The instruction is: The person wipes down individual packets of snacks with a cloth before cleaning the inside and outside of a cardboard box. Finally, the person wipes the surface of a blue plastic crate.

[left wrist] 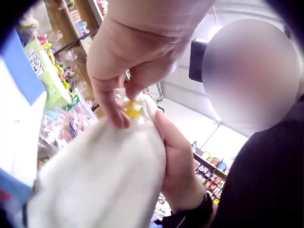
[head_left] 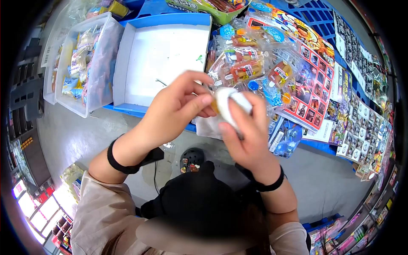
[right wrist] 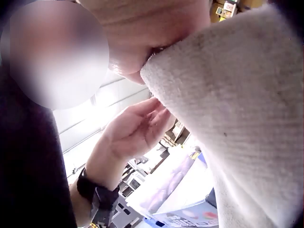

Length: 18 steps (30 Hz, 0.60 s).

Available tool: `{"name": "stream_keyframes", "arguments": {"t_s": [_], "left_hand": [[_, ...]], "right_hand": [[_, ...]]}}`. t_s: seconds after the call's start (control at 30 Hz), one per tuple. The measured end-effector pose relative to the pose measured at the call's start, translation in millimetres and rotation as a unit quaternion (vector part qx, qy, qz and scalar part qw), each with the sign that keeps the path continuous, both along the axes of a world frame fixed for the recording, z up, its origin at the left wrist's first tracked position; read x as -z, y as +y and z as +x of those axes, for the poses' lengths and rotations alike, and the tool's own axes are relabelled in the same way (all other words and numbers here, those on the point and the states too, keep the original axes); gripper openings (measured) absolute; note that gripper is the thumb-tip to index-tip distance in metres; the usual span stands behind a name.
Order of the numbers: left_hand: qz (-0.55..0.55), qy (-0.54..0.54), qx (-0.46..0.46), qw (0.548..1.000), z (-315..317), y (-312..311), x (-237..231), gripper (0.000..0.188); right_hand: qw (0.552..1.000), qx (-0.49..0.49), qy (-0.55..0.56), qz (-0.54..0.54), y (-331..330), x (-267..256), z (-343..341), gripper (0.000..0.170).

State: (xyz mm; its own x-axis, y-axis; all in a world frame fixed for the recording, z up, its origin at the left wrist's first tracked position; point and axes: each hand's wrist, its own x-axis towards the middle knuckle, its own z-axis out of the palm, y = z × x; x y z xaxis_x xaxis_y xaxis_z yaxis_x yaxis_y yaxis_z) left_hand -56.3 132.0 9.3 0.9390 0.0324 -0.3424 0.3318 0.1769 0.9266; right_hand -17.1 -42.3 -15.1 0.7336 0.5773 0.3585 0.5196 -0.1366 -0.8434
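Observation:
My right hand point(head_left: 250, 134) grips a white cloth point(head_left: 229, 97), bunched around a small clear packet. In the left wrist view the cloth point(left wrist: 104, 175) hangs down in a broad fold, and a yellow patch shows through the packet point(left wrist: 134, 111). With thumb and fingertips my left hand point(head_left: 178, 97) pinches the packet's near end; most of the packet is hidden by cloth and fingers. The cloth point(right wrist: 232, 99) fills much of the right wrist view and has a few dark specks. Just beyond the hands lie clear packets of ice-pop-shaped items point(head_left: 246, 70).
Left of the hands stands a shallow white-lined blue box point(head_left: 148, 51) with small scraps inside. Beside it is a clear plastic bin point(head_left: 108, 55) of wrapped sweets. A green box point(head_left: 221, 16) stands at the back. Printed sheets point(head_left: 312, 89) cover the right side of the blue table.

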Motion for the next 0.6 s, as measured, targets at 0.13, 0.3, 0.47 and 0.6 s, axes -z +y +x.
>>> {"name": "stream_keyframes", "arguments": {"t_s": [0.13, 0.3, 0.47, 0.6], "left_hand": [[-0.122, 0.087, -0.061, 0.987, -0.6, -2.0, 0.8, 0.037], [-0.019, -0.031, 0.012, 0.999, -13.0, -2.5, 17.9, 0.045], [-0.063, 0.013, -0.017, 0.998, -13.3, 4.2, 16.3, 0.037], [-0.082, 0.026, -0.044, 0.995, -11.5, 8.8, 14.1, 0.037]], "right_hand": [[0.990, 0.070, -0.118, -0.041, 12.4, 13.5, -8.5, 0.037], [0.992, 0.049, -0.103, -0.052, 15.7, 15.5, -7.0, 0.033], [0.989, 0.020, -0.130, -0.062, 11.2, 20.1, -3.5, 0.032], [0.986, -0.028, -0.124, -0.108, 2.2, 19.9, -4.1, 0.028]]}}
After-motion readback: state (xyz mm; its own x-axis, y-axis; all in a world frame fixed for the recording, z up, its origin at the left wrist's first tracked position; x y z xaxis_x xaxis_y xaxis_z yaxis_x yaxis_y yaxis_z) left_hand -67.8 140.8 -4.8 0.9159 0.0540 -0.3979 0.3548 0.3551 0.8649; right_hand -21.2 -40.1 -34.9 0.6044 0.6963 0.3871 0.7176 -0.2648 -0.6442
